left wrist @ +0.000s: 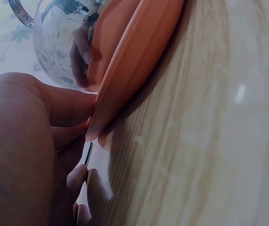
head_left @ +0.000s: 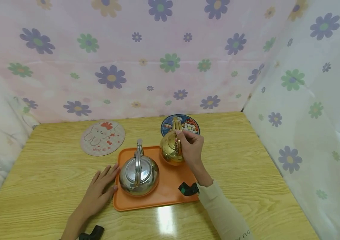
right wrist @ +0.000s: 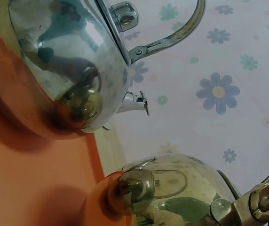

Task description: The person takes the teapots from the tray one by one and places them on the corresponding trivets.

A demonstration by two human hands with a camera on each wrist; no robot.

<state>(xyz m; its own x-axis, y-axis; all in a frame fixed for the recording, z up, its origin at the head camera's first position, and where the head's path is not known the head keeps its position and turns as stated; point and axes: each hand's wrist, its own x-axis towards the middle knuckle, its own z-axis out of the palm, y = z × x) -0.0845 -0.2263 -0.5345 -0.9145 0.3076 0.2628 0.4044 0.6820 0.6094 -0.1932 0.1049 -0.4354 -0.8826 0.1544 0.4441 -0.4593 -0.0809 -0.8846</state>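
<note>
My right hand (head_left: pixel 192 150) grips the handle of a small gold kettle (head_left: pixel 168 150), over the back right part of an orange tray (head_left: pixel 171 188). The gold kettle's spout points toward the back wall. A larger silver kettle (head_left: pixel 148 186) stands on the left half of the tray, its hooped handle raised and its spout facing away. My left hand (head_left: pixel 97 190) lies beside the tray's left side, fingers extended. In the left wrist view, thumb and fingertips meet the tray rim (left wrist: pixel 137 52). The right wrist view shows the gold kettle mirrored in the silver one.
A round blue patterned mat (head_left: pixel 193 124) lies behind the gold kettle, partly covered by it. A round pale mat (head_left: pixel 102 148) with a rabbit drawing lies at the back left. Flowered curtains (head_left: pixel 145 50) border the wooden table (head_left: pixel 236 160) at the back and sides.
</note>
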